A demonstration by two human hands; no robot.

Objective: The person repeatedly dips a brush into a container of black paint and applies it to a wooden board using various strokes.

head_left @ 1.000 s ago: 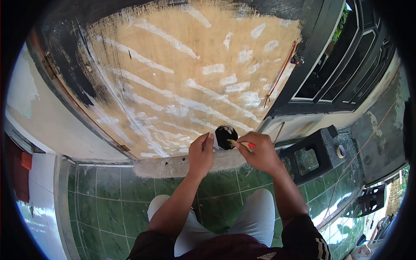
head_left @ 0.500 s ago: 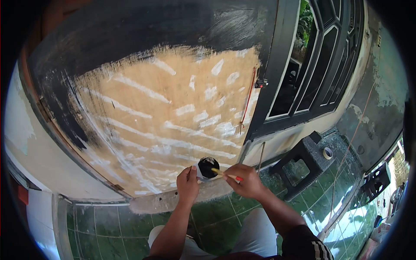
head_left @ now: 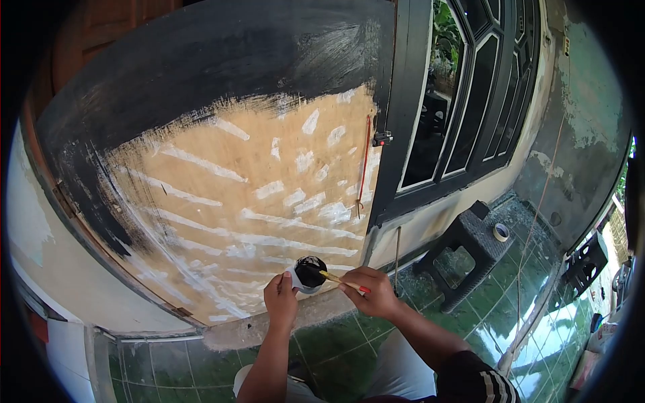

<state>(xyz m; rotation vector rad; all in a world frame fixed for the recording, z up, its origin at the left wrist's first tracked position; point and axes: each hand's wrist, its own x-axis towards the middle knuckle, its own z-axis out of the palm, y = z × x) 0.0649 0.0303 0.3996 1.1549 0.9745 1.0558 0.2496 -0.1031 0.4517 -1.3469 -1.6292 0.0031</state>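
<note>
Black paint (head_left: 310,273) lies in the cup (head_left: 308,290), which our left hand (head_left: 280,295) grasps by its side, before the partly painted door (head_left: 259,151). Our right hand (head_left: 369,291) pinches the brush (head_left: 332,277), its tip over the paint; whether it touches, we cannot tell.

One brush (head_left: 334,276), one paint cup (head_left: 306,289) and one tape roll (head_left: 502,239) are visible.

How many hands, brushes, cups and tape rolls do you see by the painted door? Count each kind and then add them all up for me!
Hands: 2, left hand and right hand
Brush: 1
Cup: 1
Tape roll: 1
Total: 5
</note>
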